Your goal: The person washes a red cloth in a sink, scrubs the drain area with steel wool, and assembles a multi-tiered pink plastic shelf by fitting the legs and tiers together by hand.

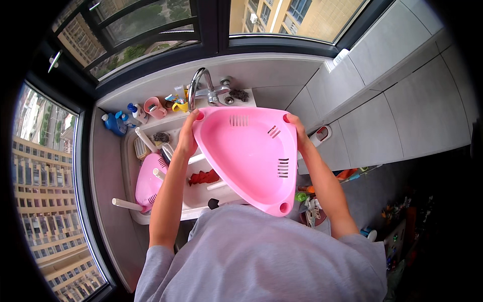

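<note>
Between my hands is a pink triangular plastic corner-shelf tray, with a round hole at each corner and groups of slots. It is held above the right part of the sink. My left hand grips its far left corner, and my right hand has hold of the far right corner. The third corner points toward my body. Left of my left forearm, a second pink tray sits in the sink. White tubes, including one at its near end and one beside my forearm, stand around it.
A chrome faucet rises behind the white sink, which holds a red cloth. Blue bottles, a pink cup and a yellow cup line the back ledge. Windows lie left and ahead; a tiled wall stands right.
</note>
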Motion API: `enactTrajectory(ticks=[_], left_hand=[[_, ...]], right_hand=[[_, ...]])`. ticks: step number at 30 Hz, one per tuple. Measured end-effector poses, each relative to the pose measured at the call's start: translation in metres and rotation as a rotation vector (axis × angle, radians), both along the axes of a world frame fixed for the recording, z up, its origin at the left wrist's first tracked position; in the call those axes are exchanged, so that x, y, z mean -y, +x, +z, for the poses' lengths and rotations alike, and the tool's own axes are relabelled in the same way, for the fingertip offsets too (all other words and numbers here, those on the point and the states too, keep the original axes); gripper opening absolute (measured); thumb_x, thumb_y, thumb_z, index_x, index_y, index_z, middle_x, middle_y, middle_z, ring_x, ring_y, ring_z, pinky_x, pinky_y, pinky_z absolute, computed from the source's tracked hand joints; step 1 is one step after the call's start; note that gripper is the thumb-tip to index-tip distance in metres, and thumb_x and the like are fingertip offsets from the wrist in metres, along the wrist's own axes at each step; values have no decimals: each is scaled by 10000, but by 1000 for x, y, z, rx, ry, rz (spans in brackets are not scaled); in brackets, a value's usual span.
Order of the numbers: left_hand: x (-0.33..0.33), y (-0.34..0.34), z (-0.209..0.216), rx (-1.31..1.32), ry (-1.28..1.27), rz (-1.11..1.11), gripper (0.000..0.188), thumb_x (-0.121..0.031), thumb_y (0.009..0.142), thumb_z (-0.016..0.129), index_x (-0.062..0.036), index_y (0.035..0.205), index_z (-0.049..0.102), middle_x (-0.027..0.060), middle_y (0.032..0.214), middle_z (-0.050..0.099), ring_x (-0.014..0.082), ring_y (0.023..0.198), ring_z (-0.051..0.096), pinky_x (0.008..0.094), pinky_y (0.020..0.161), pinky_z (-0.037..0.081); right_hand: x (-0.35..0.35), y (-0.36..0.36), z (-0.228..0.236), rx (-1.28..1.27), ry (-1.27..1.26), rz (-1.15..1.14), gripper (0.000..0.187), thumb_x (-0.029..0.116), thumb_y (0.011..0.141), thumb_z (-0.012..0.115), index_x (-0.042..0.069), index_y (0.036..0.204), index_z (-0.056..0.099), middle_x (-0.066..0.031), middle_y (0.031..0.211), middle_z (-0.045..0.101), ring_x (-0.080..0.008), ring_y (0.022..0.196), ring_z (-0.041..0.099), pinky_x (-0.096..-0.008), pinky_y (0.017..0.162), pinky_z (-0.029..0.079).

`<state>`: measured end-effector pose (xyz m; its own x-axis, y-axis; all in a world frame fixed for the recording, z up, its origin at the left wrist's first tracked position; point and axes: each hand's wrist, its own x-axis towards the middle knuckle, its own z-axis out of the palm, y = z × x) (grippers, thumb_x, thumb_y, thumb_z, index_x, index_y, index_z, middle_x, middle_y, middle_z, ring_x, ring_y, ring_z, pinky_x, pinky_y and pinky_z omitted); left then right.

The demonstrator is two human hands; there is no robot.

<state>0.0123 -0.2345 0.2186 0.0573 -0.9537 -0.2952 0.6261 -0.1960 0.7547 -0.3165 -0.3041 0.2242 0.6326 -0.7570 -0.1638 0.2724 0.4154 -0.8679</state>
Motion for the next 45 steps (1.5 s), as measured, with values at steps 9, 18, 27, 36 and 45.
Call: enactTrajectory(ticks=[9, 18, 27, 36, 45], left_hand=[[-1, -13, 9, -14, -99, -15, 406, -345, 925, 505, -46, 1199, 504, 104, 1075, 597, 207, 965, 597, 324, 834, 498], [0, -9, 5, 41, -162, 83, 428, -313, 915, 496, -57, 1255, 447, 104, 1071, 567, 205, 953, 583, 330, 817, 501], [-5, -34, 14, -49, -83, 87, 281, -288, 887, 558, -37, 1011, 579, 55, 907, 598, 146, 811, 584, 279, 718, 493], [6, -55, 35, 59, -198, -79, 386, -356, 947, 487, -23, 1126, 563, 51, 1021, 593, 143, 933, 550, 290, 841, 436], [3, -32, 15, 598, -482, -458, 853, -686, 798, 556, -32, 1337, 461, 73, 1250, 531, 185, 1172, 481, 343, 1024, 347]], right_hand=[[-3, 0, 12, 36, 10, 32, 617, 429, 836, 509, -29, 1249, 488, -146, 1111, 606, -215, 948, 613, -337, 832, 498], [-1, 12, 1, 14, -29, -94, 519, 397, 862, 487, -4, 1191, 511, -113, 1079, 596, -184, 909, 598, -315, 787, 493], [6, -21, 39, -185, -240, -113, 530, 323, 827, 615, -5, 1231, 517, -118, 1082, 612, -182, 989, 595, -311, 859, 479], [1, -31, 88, -1081, -642, 61, 542, 161, 704, 702, 2, 1201, 557, -115, 1023, 650, -189, 887, 632, -320, 791, 501], [-5, -52, 86, -889, -624, 22, 529, 143, 670, 706, 6, 1165, 576, -116, 985, 659, -187, 871, 637, -323, 779, 507]])
